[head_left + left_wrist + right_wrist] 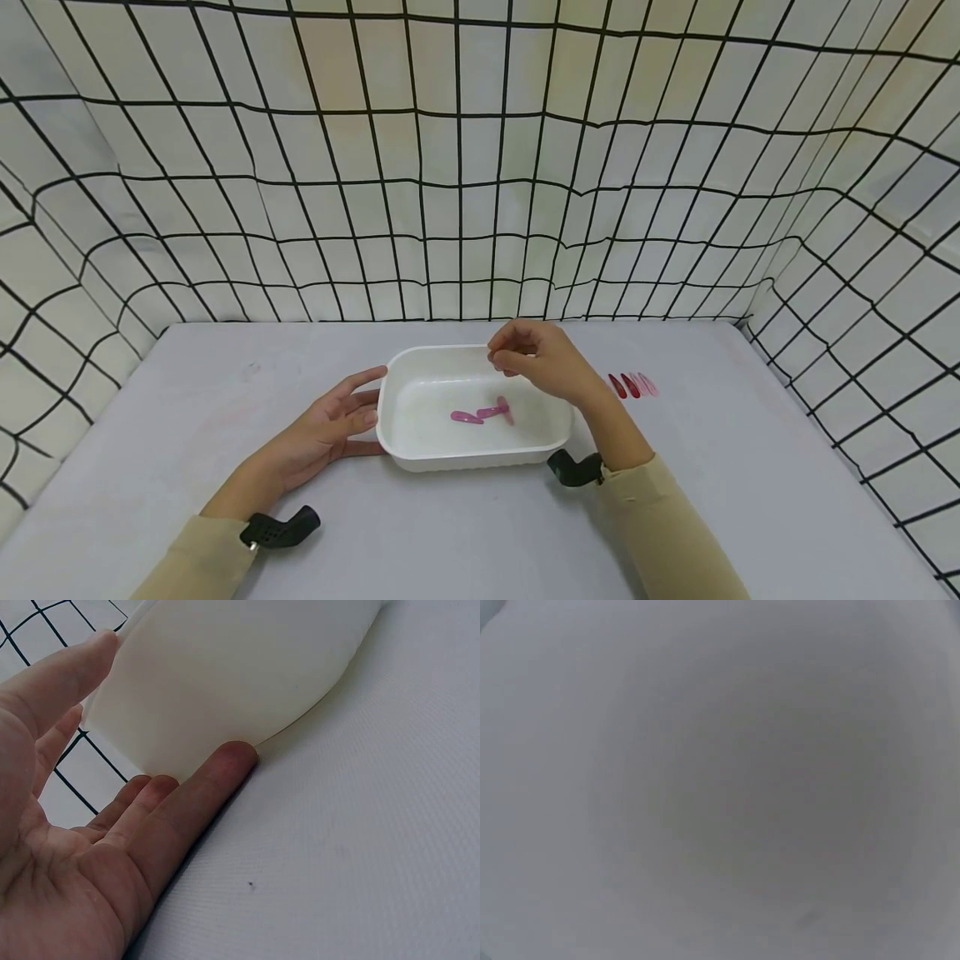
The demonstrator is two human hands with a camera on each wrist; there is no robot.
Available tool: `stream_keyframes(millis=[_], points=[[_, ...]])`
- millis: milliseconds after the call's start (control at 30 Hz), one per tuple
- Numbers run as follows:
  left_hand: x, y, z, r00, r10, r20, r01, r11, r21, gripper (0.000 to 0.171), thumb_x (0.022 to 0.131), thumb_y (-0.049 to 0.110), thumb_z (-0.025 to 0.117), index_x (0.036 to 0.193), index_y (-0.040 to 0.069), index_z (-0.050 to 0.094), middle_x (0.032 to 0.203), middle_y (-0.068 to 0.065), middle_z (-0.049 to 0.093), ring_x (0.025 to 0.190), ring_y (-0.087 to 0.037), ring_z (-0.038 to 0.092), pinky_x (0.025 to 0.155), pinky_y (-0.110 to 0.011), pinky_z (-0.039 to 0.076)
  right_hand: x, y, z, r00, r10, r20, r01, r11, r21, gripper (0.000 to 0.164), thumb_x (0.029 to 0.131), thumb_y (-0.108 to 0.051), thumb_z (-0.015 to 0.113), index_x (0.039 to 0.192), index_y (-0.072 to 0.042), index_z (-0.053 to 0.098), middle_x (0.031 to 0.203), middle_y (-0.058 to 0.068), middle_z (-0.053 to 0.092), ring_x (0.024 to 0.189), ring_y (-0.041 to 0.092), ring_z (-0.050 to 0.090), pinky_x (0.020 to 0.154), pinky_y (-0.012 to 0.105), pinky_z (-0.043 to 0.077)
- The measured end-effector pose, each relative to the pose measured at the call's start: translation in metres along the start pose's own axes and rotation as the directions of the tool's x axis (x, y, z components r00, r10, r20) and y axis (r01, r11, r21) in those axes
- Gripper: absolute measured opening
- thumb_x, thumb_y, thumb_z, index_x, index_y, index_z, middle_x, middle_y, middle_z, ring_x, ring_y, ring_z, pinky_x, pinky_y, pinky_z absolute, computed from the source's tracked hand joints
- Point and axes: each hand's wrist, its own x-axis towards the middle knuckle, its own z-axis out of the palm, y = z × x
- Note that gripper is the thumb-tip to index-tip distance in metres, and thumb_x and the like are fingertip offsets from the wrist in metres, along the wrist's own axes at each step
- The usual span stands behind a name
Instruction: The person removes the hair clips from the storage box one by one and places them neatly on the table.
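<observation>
The left hand, fingers loosely extended, touches the left end of a white rounded-rectangular plastic tray holding slim glossy pink teardrop-shaped pieces. The right hand curls above its far-right rim, contents hidden; a forearm bump could shift the tray.

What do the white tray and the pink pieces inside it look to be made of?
White tray: probably plastic, smooth and satiny, from its rounded corners and soft sheen. Pink pieces: glossy, with pale glints; coated metal or plastic, too small to settle.
</observation>
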Motion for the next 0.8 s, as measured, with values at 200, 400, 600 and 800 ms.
stream_keyframes(millis=[200,400,600,800], points=[[0.0,0.0,-0.001,1.0,-0.007,-0.005,0.007,1.0,-0.001,0.066,0.103,0.008,0.052,0.159,0.021,0.019,0.161,-0.021,0.023,0.126,-0.029,0.058,0.098,-0.053,0.053,-0.001,0.0,-0.006,0.999,-0.002,-0.033,0.001,1.0,-0.026,0.012,0.092,-0.007,0.069,0.103,-0.012,0.069,0.104,0.009,0.07,0.09,0.022,0.068,0.079,0.033,0.062],[0.0,0.0,0.0,1.0,-0.01,-0.01,0.01,1.0,0.005,0.066,0.103,0.008,0.053,0.158,0.022,0.021,0.161,-0.021,0.023,0.126,-0.029,0.059,0.097,-0.052,0.054,-0.001,0.0,-0.012,0.998,0.029,-0.059,-0.031,0.999,-0.044,0.015,0.092,-0.008,0.07,0.105,-0.016,0.07,0.106,0.001,0.069,0.089,0.021,0.069,0.078,0.034,0.062],[0.0,0.0,0.001,1.0,-0.015,-0.016,0.015,1.0,0.006,0.065,0.103,0.009,0.053,0.158,0.022,0.021,0.161,-0.018,0.024,0.127,-0.03,0.057,0.098,-0.053,0.053,-0.006,-0.003,-0.029,0.997,0.04,-0.069,-0.041,0.999,-0.013,0.027,0.092,-0.007,0.069,0.116,-0.018,0.069,0.115,0.003,0.067,0.095,0.032,0.069,0.08,0.035,0.062],[0.0,-0.001,-0.001,1.0,-0.018,-0.02,0.018,1.0,-0.002,0.064,0.103,0.008,0.053,0.158,0.024,0.022,0.16,-0.017,0.026,0.127,-0.031,0.057,0.098,-0.054,0.053,-0.015,0.0,-0.053,0.993,0.055,-0.101,-0.051,0.998,0.034,0.036,0.093,-0.002,0.066,0.128,-0.013,0.065,0.113,0.012,0.062,0.1,0.035,0.064,0.079,0.036,0.062]])
